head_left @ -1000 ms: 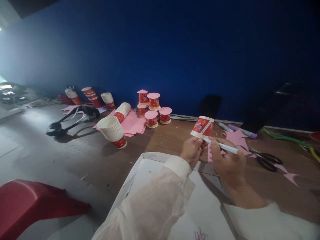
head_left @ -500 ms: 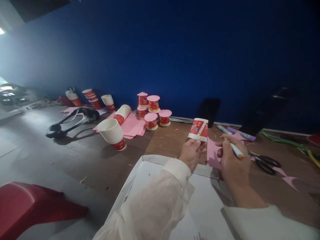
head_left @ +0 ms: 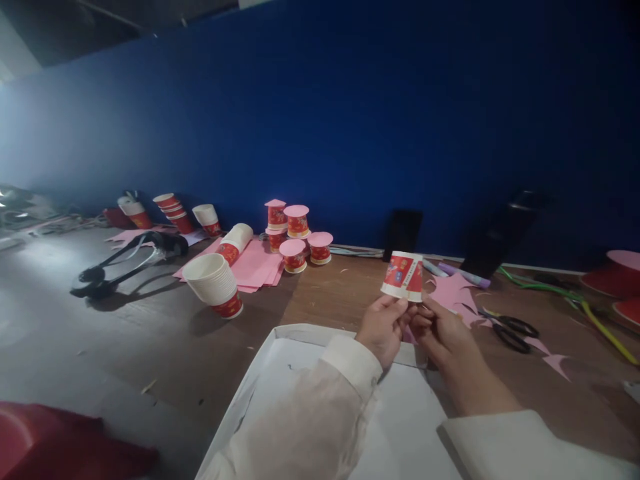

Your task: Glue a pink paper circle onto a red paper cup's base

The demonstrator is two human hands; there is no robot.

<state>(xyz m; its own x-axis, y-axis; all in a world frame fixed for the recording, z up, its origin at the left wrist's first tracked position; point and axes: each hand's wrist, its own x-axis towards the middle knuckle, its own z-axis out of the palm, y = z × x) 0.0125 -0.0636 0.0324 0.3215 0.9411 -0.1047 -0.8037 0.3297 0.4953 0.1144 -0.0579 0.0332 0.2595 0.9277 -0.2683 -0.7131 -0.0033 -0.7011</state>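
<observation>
In the head view a red-and-white paper cup (head_left: 403, 276) is held upside down, its pale rim low and its narrow base up. My left hand (head_left: 384, 328) pinches the near rim from the left, thumb against the cup. From the right, the fingers of my right hand (head_left: 443, 332) close at the same rim. Whatever lies between the hands under the cup is mostly hidden; a bit of pink shows there. Just beyond my right hand are cut pink paper (head_left: 453, 291) and black-handled scissors (head_left: 515, 332).
A white box lid (head_left: 300, 329) lies under my forearms. Left are a stack of paper cups (head_left: 227, 303), pink sheets (head_left: 260, 263) and a black headset-like object (head_left: 135, 260). Several pink-topped cups (head_left: 294, 257) stand behind. Markers (head_left: 465, 275) and a green cord (head_left: 540, 283) lie right.
My right hand has left off holding the white marker-like stick and moved left to the cup. The cup now stands more upright in my fingers. The view has shifted slightly.
</observation>
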